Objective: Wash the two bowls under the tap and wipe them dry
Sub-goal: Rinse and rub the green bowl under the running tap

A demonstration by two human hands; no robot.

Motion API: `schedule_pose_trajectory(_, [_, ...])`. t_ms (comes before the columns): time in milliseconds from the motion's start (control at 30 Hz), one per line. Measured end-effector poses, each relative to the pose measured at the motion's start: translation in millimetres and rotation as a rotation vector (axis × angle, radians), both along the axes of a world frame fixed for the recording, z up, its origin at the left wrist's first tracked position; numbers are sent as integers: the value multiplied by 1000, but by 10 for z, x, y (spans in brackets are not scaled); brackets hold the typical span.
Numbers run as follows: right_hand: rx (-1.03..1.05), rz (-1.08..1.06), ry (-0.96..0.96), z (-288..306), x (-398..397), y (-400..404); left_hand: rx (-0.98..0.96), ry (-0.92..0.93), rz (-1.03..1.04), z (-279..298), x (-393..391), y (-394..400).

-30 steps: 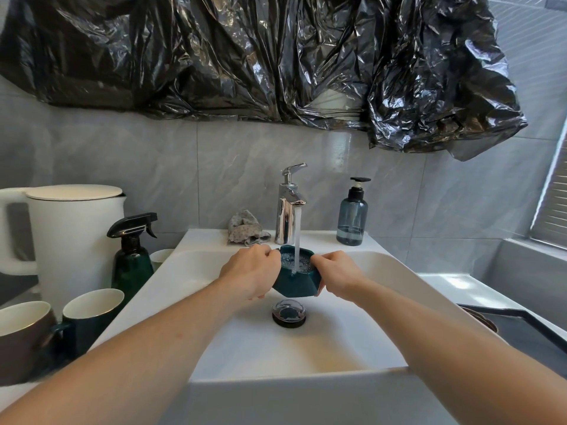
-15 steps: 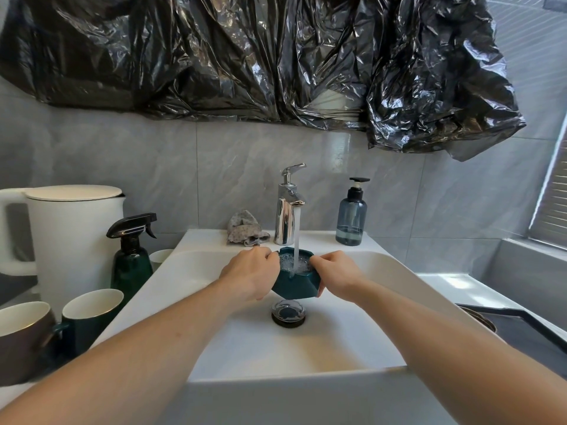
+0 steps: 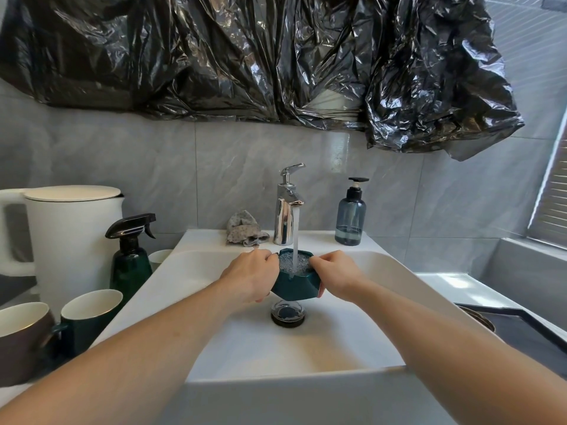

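bowl (image 3: pixel 294 288): looks stiff, wet-slick, heavy as water fills it; I judge it breakable
hold: my left hand (image 3: pixel 250 279) and right hand (image 3: pixel 336 279) clasp opposite rims

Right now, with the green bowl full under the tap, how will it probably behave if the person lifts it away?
The green bowl looks brim-full of bubbling water, so it is probably heavy for its size and apt to spill if tilted. Its glossy, wet sides likely feel slippery, though the left hand and right hand grip opposite sides. It seems rigid and breakable.
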State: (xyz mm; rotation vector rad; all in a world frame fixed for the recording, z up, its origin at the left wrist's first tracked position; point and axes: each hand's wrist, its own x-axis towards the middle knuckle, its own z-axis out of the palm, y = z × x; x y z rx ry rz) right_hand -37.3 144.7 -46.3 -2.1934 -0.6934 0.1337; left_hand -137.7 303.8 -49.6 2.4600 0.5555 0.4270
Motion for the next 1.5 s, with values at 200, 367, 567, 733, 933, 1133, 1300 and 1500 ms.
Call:
schedule_pose_trajectory(200, [-15,-19,-35,-4,8,-15,31,14,-15,11,1,2])
schedule_pose_trajectory(367, [-15,-20,-50,-8,17,-19,21,7,-27,4,9,5])
schedule_pose_trajectory(567, [-30,-22,-54,-15,28,-16,-12,4,-43,4,-1,-10])
schedule_pose_trajectory(733, [-34,-22,-79,-14,36,-25,-16,7,-50,6,-2,-10])
schedule_pose_trajectory(933, [-55,-23,-116,1,29,-34,-21,19,-70,4,-6,-9])
schedule_pose_trajectory(1133, [-61,-32,-141,-15,55,-38,-26,17,-67,8,4,-10])
schedule_pose_trajectory(1300, [-72,-35,-136,-8,58,-49,-61,40,-76,-17,20,13])
schedule_pose_trajectory(1500, [-95,-39,-103,-8,63,-33,-83,63,-93,-30,15,22])
